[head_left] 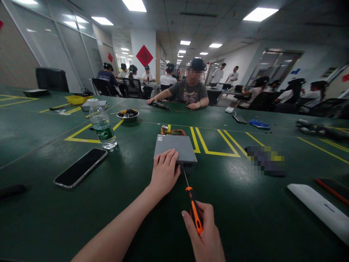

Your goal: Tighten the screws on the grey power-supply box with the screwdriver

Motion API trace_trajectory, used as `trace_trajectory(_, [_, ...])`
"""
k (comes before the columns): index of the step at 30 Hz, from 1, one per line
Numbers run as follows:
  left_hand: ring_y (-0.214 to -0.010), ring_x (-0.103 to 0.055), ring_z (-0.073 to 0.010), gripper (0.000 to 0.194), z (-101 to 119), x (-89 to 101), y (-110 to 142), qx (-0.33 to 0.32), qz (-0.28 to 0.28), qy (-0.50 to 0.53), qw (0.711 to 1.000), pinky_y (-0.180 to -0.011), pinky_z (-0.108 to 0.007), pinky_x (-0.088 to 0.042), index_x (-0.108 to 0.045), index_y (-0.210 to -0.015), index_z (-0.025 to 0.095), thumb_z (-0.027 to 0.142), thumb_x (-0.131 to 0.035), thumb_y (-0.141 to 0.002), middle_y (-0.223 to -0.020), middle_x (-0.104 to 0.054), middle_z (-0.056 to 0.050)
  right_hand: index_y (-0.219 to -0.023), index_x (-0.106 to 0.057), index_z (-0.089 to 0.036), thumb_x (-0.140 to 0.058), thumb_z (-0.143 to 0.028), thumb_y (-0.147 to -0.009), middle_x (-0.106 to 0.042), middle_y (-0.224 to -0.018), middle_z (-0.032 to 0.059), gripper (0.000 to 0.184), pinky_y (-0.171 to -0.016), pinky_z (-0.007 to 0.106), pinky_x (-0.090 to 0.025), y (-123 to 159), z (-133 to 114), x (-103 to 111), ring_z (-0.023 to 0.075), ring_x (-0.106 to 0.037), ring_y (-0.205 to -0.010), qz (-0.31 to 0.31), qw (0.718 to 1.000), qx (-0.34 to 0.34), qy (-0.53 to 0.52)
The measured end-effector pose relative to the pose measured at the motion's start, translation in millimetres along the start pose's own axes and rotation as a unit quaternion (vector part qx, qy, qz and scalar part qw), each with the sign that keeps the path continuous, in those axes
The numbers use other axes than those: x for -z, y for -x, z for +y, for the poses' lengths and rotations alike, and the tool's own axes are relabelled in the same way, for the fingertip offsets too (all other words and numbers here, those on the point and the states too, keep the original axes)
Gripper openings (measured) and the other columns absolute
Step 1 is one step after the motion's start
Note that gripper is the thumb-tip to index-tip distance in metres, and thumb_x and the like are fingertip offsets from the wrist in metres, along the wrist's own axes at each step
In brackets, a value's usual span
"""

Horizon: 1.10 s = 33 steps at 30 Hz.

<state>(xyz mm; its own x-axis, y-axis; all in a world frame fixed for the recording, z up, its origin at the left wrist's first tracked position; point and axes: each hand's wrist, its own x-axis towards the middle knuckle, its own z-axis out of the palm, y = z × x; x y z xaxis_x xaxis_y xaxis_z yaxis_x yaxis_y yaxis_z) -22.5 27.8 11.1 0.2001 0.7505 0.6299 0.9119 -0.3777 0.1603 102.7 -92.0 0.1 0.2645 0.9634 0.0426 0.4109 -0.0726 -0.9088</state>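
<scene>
Our left hand (pixel 165 170) hides the near left corner of the grey metal box (pixel 183 145), whose small white label (pixel 160 138) we cannot read. We cannot tell whether the tip of the orange-and-black screwdriver (pixel 195 211) touches the box's front face. Our right hand (pixel 208 234) and the near edge of the green desk (pixel 251 222) run off below our view. Toward the desk's right side, a long flat white object (pixel 320 207) is cut off; near its far edge, the clustered dark objects (pixel 319 130) are too blurred to name.

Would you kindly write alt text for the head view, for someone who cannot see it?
The right hand holds an orange and black screwdriver, its tip at the near side of a grey metal box. The left hand rests on the box.
</scene>
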Motion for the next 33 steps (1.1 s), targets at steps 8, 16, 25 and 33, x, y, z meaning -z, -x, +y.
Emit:
trace_trajectory(8, [-0.117,-0.044,-0.0238,0.035,0.2,-2.4,-0.4,0.001,0.005,0.007,1.0,-0.095,-0.042,-0.032,-0.048,-0.12,0.019,0.027,-0.046,-0.085,-0.126,-0.054,-0.008,-0.086,-0.046,-0.02,-0.056,-0.064,-0.07,-0.042,-0.048,-0.0119,0.047,-0.036,0.013,-0.019,0.8,-12.2,-11.0,0.0005,-0.023,-0.034,-0.084,0.876,-0.209,-0.426])
trace_trajectory(16, [-0.116,-0.044,-0.0234,0.033,0.6,-2.5,-2.2,0.006,0.0,-0.007,1.0,-0.094,-0.041,-0.032,-0.049,-0.117,0.019,0.028,-0.046,-0.086,-0.125,-0.054,-0.006,-0.092,-0.05,-0.018,-0.055,-0.064,-0.07,-0.034,-0.041,-0.0134,0.051,-0.034,0.014,-0.014,3.4,-14.3,-21.5,0.0002,-0.02,-0.03,-0.106,0.777,-0.302,-0.542])
trace_trajectory(25, [-0.117,-0.043,-0.0231,0.032,-0.4,-4.9,-1.4,0.008,-0.001,-0.003,1.0,-0.095,-0.041,-0.031,-0.049,-0.116,0.019,0.029,-0.045,-0.087,-0.126,-0.054,-0.006,-0.098,-0.047,-0.02,-0.057,-0.063,-0.069,-0.042,-0.047,-0.0105,0.053,-0.036,0.016,-0.019,1.7,-4.6,-2.5,0.0036,-0.029,-0.036,-0.072,0.877,-0.252,-0.403])
trace_trajectory(33, [-0.116,-0.044,-0.0231,0.032,0.6,-3.1,-1.3,0.009,0.006,-0.007,1.0,-0.095,-0.04,-0.032,-0.05,-0.116,0.02,0.029,-0.046,-0.086,-0.124,-0.055,-0.006,-0.082,-0.047,-0.021,-0.04,-0.061,-0.079,-0.037,-0.047,-0.0086,0.041,-0.044,0.021,-0.028,-17.3,9.6,51.1,0.0086,-0.035,-0.043,-0.012,0.998,-0.052,-0.028])
